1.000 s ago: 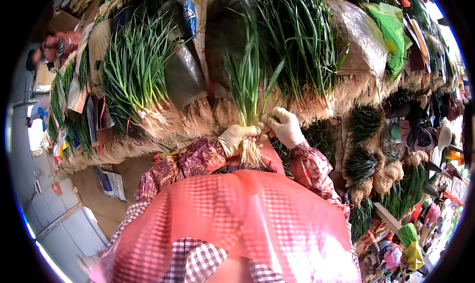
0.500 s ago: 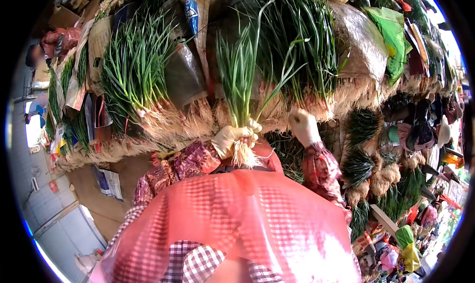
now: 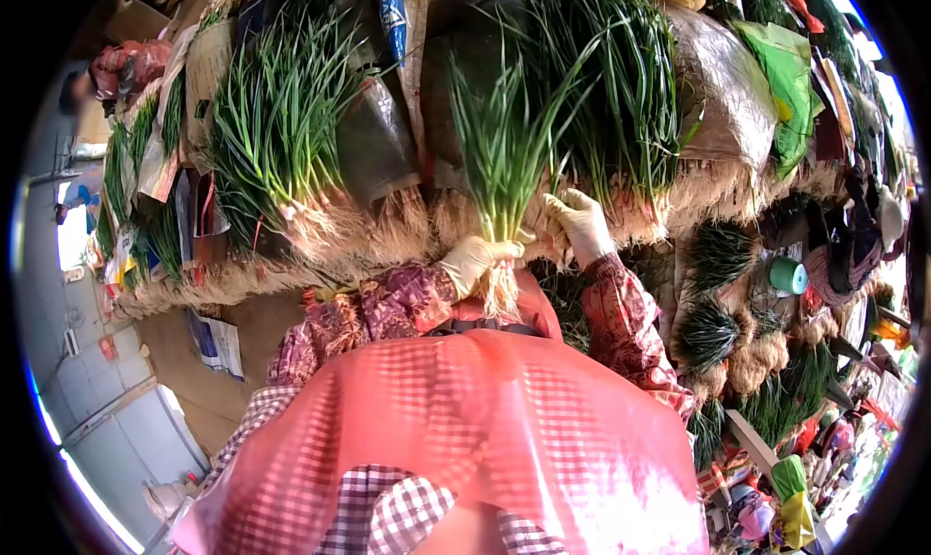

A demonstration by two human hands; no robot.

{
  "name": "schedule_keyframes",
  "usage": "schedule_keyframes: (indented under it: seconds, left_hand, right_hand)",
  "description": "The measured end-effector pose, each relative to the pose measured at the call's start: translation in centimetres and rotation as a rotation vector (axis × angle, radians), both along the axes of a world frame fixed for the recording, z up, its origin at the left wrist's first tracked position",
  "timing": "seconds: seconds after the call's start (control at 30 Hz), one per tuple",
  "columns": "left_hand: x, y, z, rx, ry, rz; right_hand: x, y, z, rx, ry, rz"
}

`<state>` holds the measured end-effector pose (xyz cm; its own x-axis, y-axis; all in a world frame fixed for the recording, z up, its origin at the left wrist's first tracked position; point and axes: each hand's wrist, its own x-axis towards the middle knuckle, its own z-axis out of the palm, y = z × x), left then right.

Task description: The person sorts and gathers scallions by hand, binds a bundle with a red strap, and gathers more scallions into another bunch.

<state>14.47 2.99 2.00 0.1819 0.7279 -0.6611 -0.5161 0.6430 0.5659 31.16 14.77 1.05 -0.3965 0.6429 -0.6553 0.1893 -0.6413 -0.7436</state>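
Observation:
My left hand (image 3: 476,262), in a pale glove, is wrapped round a bunch of spring onions (image 3: 502,172). Their green leaves point up and away, and the pale roots (image 3: 500,295) hang below the fist. To the right of the bunch is my gloved right hand (image 3: 584,227), its fingers bent and the fingertips close together. Whatever those fingertips may hold is too small to make out. Just beyond both hands, more spring onions (image 3: 630,138) lie in a thick row with their roots toward me. Another loose bunch (image 3: 281,138) rests at the left.
Dark plastic sheeting (image 3: 383,147) and a brown sack (image 3: 722,89) cover parts of the row. A green bag (image 3: 781,89) lies at the right. Bundled onions (image 3: 713,332) and a teal cup (image 3: 787,276) are lower right. A red plastic apron (image 3: 436,390) covers my lap.
My right hand has moved slightly left and down, nearer the held bunch, and its fingers now point toward it. The left hand keeps its hold, and the whole view has shifted a little.

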Motion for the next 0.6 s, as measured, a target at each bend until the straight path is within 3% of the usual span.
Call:
schedule_keyframes:
  seconds: [0.03,0.13,0.23,0.33,0.47,0.5,0.57,0.6]
  left_hand:
    - [0.7,0.1,0.4,-0.233,-0.063,0.065]
    - [0.5,-0.2,-1.4,0.089,-0.022,0.01]
    - [0.7,0.1,-0.4,-0.035,-0.031,0.081]
    - [0.5,0.3,0.5,-0.09,-0.167,0.125]
    - [-0.6,-0.7,-2.1,-0.186,-0.557,0.173]
    - [0.9,0.4,2.1,-0.287,-0.418,0.315]
    - [-0.1,-0.1,0.5,-0.225,-0.146,0.176]
    - [-0.4,-0.6,-0.1,-0.196,-0.011,0.108]
  right_hand:
    - [-0.4,-0.1,0.2,-0.028,0.056,-0.009]
    - [-1.3,-0.5,-0.8,-0.141,0.241,-0.101]
    - [-1.9,-1.2,-0.6,-0.18,0.257,-0.118]
    - [-2.1,-1.0,-1.0,-0.279,0.39,-0.171]
    - [-2.8,-1.4,-0.4,-0.149,0.399,0.055]
    - [-2.7,-1.3,-0.1,-0.122,0.32,0.092]
    - [-2.1,-0.9,0.6,-0.047,0.139,0.179]
    - [-2.2,-1.1,0.3,0.252,-0.027,0.238]
